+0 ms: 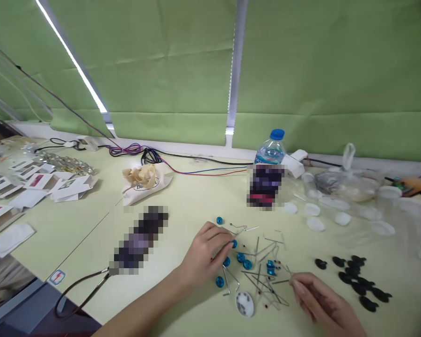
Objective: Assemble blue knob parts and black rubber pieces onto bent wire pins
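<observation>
Pale yellow-green tabletop [199, 196]: well forward of its back edge, the left hand [204, 249] pinches a round shiny-blue bead [234, 244] between thumb and fingers; the right hand [321, 299] pinches a thin silvery metal rod [281, 282].

At the lower centre of the frame, the left hand [207, 250] covers part of a blue bead [234, 244], so we cannot tell whether its fingertips grip it; at lower right, we lose one end of a metal pin [281, 282] in the pinch of the right hand [315, 297], whose wrist the bottom edge crops; the bits in the white round dish [240, 298] are too small for us to name; right of upper centre, a pixelated patch [265, 185] hides the bottle's [271, 150] base; the right edge cuts an orange item [417, 184]; the left edge crops white cartons [0, 216].
</observation>
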Available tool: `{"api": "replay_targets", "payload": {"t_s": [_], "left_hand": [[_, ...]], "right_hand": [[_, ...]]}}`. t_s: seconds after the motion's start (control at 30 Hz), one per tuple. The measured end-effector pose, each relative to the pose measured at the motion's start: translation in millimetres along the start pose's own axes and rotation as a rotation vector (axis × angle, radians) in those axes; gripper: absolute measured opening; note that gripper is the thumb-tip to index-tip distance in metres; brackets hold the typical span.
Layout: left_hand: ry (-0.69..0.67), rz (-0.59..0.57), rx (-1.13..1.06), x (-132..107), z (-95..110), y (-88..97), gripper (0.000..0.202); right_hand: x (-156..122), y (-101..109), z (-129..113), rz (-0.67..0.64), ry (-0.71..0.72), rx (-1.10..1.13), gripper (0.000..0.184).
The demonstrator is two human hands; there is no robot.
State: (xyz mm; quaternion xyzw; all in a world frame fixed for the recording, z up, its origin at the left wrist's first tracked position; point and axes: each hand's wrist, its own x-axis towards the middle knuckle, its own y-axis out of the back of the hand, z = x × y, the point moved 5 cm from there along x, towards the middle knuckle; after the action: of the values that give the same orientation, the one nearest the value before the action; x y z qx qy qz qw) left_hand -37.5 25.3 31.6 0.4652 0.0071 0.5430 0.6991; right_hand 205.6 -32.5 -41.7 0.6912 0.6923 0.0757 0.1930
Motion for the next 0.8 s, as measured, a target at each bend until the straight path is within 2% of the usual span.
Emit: {"api": "replay_targets", "payload": {"t_s": [0.1,0.27,0.37,0.6,0.73,0.8], "left_hand": [[0.009,-0.063,0.022,-6,0,-8.1,0.017],[0.028,-0.275,0.107,-10,5,-24.0,0.024],[-0.004,-0.321,0.171,-13,8,-31.5,0.022],[-0.063,-0.273,0.221,-15,5,-35.3,0.015],[-0.076,-0.177,0.229,-12,2,-25.5,0.021],[-0.091,-0.118,0.241,-11,2,-18.6,0.024]], "right_hand": [[3,3,-4,0.030,-0.015,0.003,0.033],[7,6,-3,-0.041,-0.042,-0.014,0.035],[6,8,-8,-0.017,-0.036,-0.001,0.034],[10,19,-6,0.076,-0.045,-0.002,0.031],[15,33,2,0.161,-0.014,-0.047,0.030],[16,37,3,0.161,0.029,-0.110,0.028]]}}
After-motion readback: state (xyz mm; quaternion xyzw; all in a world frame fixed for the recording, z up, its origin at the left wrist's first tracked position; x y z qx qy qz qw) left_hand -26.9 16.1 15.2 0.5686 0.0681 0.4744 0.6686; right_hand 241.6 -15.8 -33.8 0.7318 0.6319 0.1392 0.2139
